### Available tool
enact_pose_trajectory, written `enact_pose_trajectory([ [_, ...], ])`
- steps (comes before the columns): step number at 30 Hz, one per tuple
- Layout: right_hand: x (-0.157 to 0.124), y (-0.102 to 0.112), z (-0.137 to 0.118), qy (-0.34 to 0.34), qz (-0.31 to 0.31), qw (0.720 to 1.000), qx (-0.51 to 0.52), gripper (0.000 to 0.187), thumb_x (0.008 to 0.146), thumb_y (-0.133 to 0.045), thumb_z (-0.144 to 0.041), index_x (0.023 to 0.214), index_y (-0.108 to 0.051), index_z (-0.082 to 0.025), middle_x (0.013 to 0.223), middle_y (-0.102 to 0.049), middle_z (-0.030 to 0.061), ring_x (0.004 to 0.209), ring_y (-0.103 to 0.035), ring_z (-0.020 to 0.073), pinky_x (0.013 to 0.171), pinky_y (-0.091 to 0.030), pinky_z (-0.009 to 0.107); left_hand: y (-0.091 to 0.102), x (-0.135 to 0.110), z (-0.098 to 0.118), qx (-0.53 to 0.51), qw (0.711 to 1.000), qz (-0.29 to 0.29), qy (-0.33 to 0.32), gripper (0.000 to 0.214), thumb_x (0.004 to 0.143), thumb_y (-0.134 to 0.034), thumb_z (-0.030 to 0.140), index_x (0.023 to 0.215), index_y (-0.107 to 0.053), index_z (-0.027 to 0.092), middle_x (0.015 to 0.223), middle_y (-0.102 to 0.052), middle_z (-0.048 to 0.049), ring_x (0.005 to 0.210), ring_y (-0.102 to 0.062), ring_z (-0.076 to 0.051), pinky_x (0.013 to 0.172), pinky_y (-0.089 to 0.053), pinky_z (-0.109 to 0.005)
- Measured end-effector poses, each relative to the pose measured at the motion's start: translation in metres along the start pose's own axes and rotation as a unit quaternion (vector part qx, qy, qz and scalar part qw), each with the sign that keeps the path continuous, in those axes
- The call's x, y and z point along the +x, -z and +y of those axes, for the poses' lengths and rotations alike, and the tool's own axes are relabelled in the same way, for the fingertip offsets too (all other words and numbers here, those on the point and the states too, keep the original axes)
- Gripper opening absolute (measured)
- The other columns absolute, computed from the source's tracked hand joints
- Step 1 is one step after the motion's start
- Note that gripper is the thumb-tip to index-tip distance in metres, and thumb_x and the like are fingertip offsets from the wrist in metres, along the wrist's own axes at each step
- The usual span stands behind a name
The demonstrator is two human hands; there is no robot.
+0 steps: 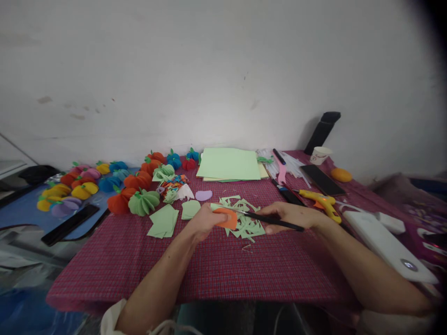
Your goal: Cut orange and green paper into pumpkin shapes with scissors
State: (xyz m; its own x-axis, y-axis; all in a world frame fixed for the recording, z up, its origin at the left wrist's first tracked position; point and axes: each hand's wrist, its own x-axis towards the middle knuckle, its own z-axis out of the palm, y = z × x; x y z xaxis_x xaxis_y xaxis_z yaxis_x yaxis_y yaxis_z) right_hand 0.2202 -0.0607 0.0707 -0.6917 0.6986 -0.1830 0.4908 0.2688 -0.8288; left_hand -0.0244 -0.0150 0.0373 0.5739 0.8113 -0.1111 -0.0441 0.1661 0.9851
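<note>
My left hand (203, 222) is closed on an orange paper piece (229, 222), with a pale green paper edge just behind it. In my right hand (295, 215) are black-handled scissors (268, 219), their blades pointing left against the papers in my left hand. Whether the blades are apart I cannot tell. Thin pale green paper scraps (246, 225) lie in a heap under the blades. Left of my left hand are a small stack of green paper pieces (190, 210) and a larger pile of green squares (164, 221). A lilac paper oval (203, 195) lies behind.
Paper pumpkins in several colours (139, 180) crowd the left side. Green sheets (228, 164) lie at the back. On the right are a yellow glue gun (323, 201), a dark phone (323, 180), a paper cup (320, 156), an orange fruit (341, 175) and a white device (387, 246).
</note>
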Motion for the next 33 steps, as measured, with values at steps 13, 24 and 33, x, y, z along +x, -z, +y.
enact_pose_trajectory([
  [13,-0.003,0.000,-0.001,-0.023,0.005,1.000,0.000,0.055,0.073,-0.060,-0.041,0.122,-0.049,-0.019,0.093,-0.056,0.0010,0.078,-0.050,0.0146,0.066,-0.040,0.024,-0.001,-0.001,0.002,0.042,0.999,0.005,0.013,0.018,0.054,-0.061,0.016,0.069,-0.069,0.010,0.066,-0.066,-0.0043,0.061,-0.056,-0.016,0.060,-0.042,-0.026],
  [24,-0.034,0.028,0.012,-0.061,0.053,0.996,0.049,0.043,0.072,-0.062,-0.036,0.108,-0.049,-0.015,0.091,-0.061,0.0069,0.083,-0.056,0.0180,0.072,-0.044,0.029,0.000,-0.001,0.002,0.061,0.998,0.021,0.021,0.011,0.052,-0.064,0.019,0.059,-0.067,0.010,0.056,-0.062,-0.0036,0.056,-0.055,-0.016,0.055,-0.041,-0.025],
  [33,0.034,-0.035,-0.007,0.057,0.247,0.952,0.173,0.038,0.069,-0.063,-0.022,0.097,-0.038,-0.019,0.077,-0.057,0.0006,0.067,-0.054,0.0109,0.060,-0.044,0.024,-0.006,-0.005,0.004,0.081,0.996,0.002,0.027,0.007,0.053,-0.060,0.015,0.059,-0.064,0.011,0.053,-0.057,0.0002,0.052,-0.048,-0.012,0.051,-0.035,-0.022],
])
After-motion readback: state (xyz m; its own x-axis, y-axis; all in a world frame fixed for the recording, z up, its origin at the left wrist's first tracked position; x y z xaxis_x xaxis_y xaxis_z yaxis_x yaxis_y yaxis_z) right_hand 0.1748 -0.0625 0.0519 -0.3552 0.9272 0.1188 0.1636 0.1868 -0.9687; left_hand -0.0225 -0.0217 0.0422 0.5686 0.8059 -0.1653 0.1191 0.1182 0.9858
